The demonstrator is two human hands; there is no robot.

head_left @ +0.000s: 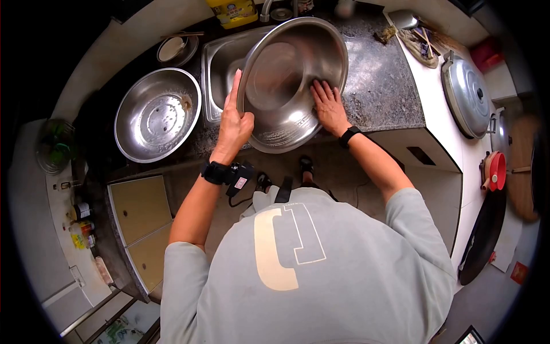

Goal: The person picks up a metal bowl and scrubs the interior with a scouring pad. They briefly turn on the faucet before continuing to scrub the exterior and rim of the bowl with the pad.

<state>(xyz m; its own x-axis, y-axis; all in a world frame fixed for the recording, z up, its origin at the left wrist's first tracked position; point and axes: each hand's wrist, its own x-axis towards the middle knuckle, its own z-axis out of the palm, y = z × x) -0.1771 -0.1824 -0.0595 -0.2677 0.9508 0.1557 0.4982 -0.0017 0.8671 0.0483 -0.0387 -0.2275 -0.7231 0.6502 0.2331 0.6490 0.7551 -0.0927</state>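
Note:
A large metal basin (275,74) is tilted over the sink (215,69) and the counter's front edge, its hollow side facing me. My left hand (234,123) grips its left rim, with the thumb bent and the index finger stretched along the outside. Inside the basin, at the right wall, my right hand (330,108) lies flat with its fingers spread. A second metal basin (157,114), wet inside and with a brown spot, rests on the counter to the left of the sink.
Behind the left basin stand small bowls (172,49) with chopsticks. A yellow container (234,12) and the faucet (266,10) are behind the sink. To the right are a large lidded pot (467,94), a cloth (421,49), a red pan (497,171) and a dark wok (484,241).

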